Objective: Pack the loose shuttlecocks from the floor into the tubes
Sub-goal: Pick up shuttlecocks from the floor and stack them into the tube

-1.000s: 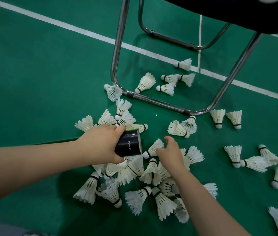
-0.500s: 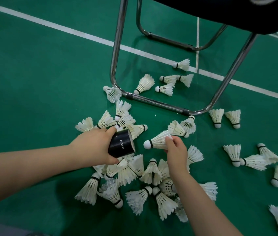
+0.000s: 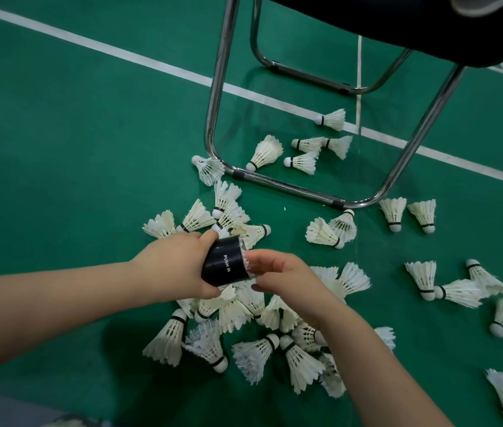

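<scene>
Over the pile (image 3: 235,314), left hand (image 3: 176,266) clamps the tube (image 3: 224,268), right hand (image 3: 287,278) pinches a shuttlecock (image 3: 246,260).

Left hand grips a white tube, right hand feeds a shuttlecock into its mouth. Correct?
No: the tube is black, not white, per the head view. Rest holds: the left hand grips it, the right hand feeds a shuttlecock into its mouth.

A chair (image 3: 398,23) with a dark seat stands on 2 chrome tube loops, the near loop (image 3: 290,188) and the far loop (image 3: 305,77). A broad white court line (image 3: 90,43) runs slantwise beneath the chair. A thinner white line (image 3: 359,87) meets it between the chair's loops.
</scene>
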A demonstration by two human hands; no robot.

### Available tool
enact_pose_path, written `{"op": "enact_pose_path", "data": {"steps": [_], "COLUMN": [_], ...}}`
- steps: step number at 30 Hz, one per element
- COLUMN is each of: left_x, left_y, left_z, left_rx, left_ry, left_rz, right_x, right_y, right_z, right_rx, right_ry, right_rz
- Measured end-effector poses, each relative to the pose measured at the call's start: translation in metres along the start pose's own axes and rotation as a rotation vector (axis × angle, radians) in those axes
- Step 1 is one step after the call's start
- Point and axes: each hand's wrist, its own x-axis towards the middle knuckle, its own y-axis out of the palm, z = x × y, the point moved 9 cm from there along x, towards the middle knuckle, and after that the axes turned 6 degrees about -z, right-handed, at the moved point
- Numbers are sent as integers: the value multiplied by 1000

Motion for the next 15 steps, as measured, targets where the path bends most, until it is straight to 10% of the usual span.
{"op": "enact_pose_path", "data": {"steps": [15], "left_x": [-17], "left_y": [7], "left_z": [-1], "left_rx": [94], "left_ry": [104], "left_rz": [36], "right_x": [4], "right_y": [78], "right_z": [1], "right_rx": [-269], "right_ry": [79], "right_rz": [535]}}
